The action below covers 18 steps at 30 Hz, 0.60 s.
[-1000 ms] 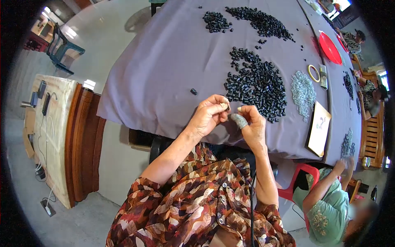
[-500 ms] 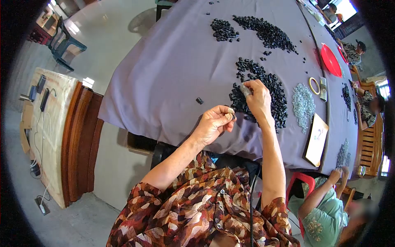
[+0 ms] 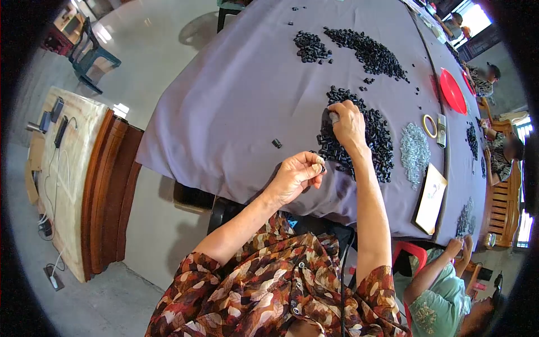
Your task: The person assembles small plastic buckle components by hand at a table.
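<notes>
My left hand (image 3: 299, 178) is just above the near table edge, its thumb and fingers pinched on a small black piece that is mostly hidden. My right hand (image 3: 349, 126) reaches onto the left side of the large pile of black pieces (image 3: 377, 137). Its fingers are closed and point down into the pile, and what they hold, if anything, is hidden. A grey covering wraps one of its fingertips. A few black pieces (image 3: 277, 144) lie apart on the cloth, up and left of my left hand.
On the grey tablecloth (image 3: 224, 106) are more black piles (image 3: 368, 50), clear pieces (image 3: 414, 153), a tape roll (image 3: 429, 126), a board (image 3: 431, 199) and a red tray (image 3: 452, 91). A co-worker in green (image 3: 438, 286) sits at the right; other people sit farther off.
My right hand has left my left hand's side and moved up and forward to the black pile. My left hand stays pinched, slightly lower and to the right. The view has shifted a little.
</notes>
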Available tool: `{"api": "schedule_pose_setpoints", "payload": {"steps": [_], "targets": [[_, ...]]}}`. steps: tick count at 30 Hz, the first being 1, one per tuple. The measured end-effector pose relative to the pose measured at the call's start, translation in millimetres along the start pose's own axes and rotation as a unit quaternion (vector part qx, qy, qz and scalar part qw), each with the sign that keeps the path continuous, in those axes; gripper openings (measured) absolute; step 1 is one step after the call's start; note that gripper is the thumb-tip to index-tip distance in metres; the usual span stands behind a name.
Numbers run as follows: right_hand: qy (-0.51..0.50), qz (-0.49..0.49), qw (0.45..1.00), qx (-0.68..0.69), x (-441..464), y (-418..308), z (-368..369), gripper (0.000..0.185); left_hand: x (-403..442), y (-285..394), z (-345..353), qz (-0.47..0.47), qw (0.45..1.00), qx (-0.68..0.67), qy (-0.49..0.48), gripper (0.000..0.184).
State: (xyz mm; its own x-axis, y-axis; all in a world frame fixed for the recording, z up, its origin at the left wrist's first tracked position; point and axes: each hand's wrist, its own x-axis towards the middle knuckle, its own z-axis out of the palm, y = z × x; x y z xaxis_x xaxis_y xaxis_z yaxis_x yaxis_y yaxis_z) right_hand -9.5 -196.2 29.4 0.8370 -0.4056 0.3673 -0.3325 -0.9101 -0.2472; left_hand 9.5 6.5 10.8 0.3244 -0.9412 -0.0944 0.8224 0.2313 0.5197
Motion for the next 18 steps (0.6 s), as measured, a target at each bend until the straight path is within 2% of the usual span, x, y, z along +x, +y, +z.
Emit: {"api": "schedule_pose_setpoints", "payload": {"steps": [4,6,10,14,17,18], "targets": [[0.043,-0.028,0.998,0.035,-14,-2,-11,0.029,0,-1,-1,0.006,1.0,0.011,-0.006,0.006],[0.053,0.003,0.998,0.038,-22,-1,-19,0.024,0,-1,-1,0.006,1.0,0.013,-0.011,0.006],[0.05,0.002,0.999,-0.001,-37,24,-28,0.019,0,-1,-1,0.002,1.0,0.012,-0.013,0.006],[0.086,0.042,0.995,-0.04,-45,39,-33,0.019,-1,0,-1,0.001,1.0,0.012,-0.016,0.006],[0.101,0.04,0.993,-0.056,-41,27,-38,0.02,0,-1,-2,0.001,1.0,0.014,-0.015,0.007],[0.09,0.025,0.995,-0.023,-37,22,-38,0.021,0,-1,-2,0.0,1.0,0.014,-0.014,0.007]]}}
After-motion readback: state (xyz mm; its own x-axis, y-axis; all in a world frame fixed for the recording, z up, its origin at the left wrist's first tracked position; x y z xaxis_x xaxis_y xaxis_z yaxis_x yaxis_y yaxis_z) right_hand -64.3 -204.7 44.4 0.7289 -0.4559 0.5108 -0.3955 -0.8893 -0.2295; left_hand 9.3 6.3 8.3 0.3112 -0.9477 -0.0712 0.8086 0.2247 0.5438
